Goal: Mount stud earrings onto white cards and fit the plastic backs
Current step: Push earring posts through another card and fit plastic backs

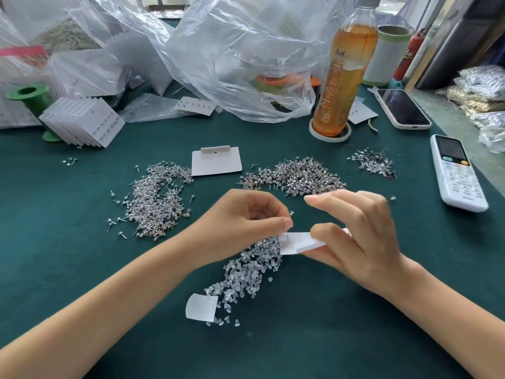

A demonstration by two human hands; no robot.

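Observation:
My right hand holds a white card between thumb and fingers, its back turned up with stud posts poking through. My left hand pinches something tiny at the card's left edge; what it is stays too small to tell. Under both hands lies a pile of clear plastic backs. Loose stud earrings lie in heaps at the left, at the centre right and, smaller, at the far right. A blank card lies beyond the hands.
A stack of filled cards leans on a green spool at the left. Plastic bags crowd the back. A tea bottle, a phone and a remote sit at the right. A paper scrap lies near me.

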